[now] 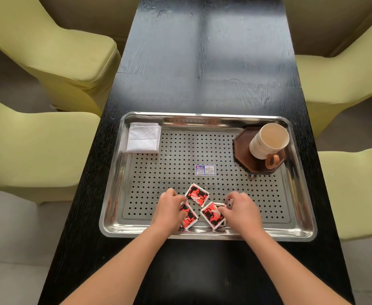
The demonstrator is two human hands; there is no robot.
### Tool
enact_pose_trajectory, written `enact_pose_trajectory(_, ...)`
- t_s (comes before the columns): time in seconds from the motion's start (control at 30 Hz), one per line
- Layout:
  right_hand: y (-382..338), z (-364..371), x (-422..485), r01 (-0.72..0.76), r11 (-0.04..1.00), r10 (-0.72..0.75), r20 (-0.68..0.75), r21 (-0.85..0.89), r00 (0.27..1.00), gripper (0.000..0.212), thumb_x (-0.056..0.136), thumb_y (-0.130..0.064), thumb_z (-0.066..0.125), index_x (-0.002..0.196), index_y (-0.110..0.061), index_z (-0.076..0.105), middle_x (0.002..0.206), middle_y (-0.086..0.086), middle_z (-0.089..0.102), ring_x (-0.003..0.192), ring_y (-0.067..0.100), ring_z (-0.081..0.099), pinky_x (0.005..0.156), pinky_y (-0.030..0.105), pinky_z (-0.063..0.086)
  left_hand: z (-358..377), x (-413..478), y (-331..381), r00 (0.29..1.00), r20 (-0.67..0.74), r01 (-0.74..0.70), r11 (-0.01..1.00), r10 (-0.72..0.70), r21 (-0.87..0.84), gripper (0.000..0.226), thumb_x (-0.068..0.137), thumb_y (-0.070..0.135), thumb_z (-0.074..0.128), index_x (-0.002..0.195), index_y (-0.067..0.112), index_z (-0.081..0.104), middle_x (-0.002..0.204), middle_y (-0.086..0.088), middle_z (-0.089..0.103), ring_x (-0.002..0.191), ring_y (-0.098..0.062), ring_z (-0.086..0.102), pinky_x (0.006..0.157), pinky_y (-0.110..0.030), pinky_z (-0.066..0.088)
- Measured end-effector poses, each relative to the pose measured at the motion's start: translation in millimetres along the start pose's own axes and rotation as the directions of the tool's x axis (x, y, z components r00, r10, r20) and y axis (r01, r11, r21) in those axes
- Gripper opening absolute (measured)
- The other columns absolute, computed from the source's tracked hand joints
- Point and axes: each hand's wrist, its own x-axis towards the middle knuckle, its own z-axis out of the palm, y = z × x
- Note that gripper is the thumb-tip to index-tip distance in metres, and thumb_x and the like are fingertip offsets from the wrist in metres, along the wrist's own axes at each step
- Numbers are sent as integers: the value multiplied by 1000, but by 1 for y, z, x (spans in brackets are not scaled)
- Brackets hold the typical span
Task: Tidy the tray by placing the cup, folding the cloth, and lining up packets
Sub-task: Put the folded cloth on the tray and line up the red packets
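Lineup time — my left hand (169, 211) curls onto the left packet (190, 219), right hand (242, 210) pinches the right packet (211, 213); 3rd packet (197, 194) lies diagonal just beyond, nearer my left, low on the tray (202, 235).

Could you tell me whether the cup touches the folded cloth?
Apart. The head view shows the cup on its coaster far right, the cloth far left, with bare tray between.

Packets (211, 214) partly beneath both hands (169, 209)
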Motion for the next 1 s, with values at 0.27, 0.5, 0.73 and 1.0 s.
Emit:
enact_pose_trajectory(0.27,-10,15,-3,79,997,-81,118,21,990,44,77,-38,79,116,-27,61,102,-4,55,88,17,58,70,31,46,0,-9,-3,992,-84,85,995,-90,-58,42,88,26,72,129,24,63,106,2,50,107,-16,48,92,-32,48)
enact_pose_trajectory(0.5,-27,29,-11,139,982,-152,100,127,983,29,85,-32,75,110,-26,62,89,-10,56,81,11,55,62,23,38,5,-13,3,982,-58,168,968,-181,-185,42,90,11,68,130,20,64,107,2,49,103,-16,54,87,-30,53)
enact_pose_trajectory(0.73,-9,20,-8,1,955,-46,147,296,988,16,86,-36,74,94,-25,66,79,-9,65,76,9,63,69,31,54,6,-10,-1,987,-45,140,970,-151,-197,42,90,2,64,129,20,65,106,2,51,104,-17,55,86,-30,53)
enact_pose_trajectory(1.0,0,9,-3,24,998,-16,115,-66,993,38,79,-57,68,96,-27,52,85,-9,63,77,15,61,64,32,52,4,-12,0,971,-111,195,972,-210,-133,41,90,17,67,131,22,61,113,-1,50,105,-15,53,91,-32,53)
